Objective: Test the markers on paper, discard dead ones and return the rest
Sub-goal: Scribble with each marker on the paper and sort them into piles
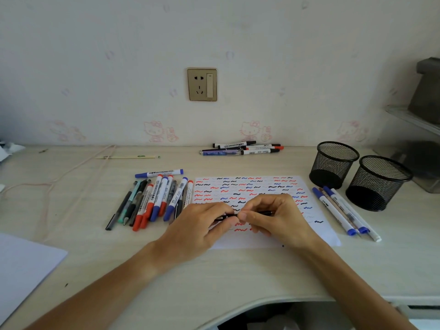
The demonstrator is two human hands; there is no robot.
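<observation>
Desk (71,198), pale wood, against the wall. Paper (252,186) at centre, covered in red, blue and black squiggles. 2 black mesh cups (333,163), (378,182) stand right of it, touching or nearly so. Left pile (152,201): mixed red, blue and black markers just left of the paper, 1 blue marker (159,173) lying crosswise above it. Back pile (240,148) near the wall. Right group (345,213): a few blue-capped and white markers between the paper and the cups. Both hands over the paper's lower half: left hand (202,225) and right hand (278,217), fingers curled, each pinching one end of a thin black pen (264,212) held level. Cannot tell whether it is capped.
</observation>
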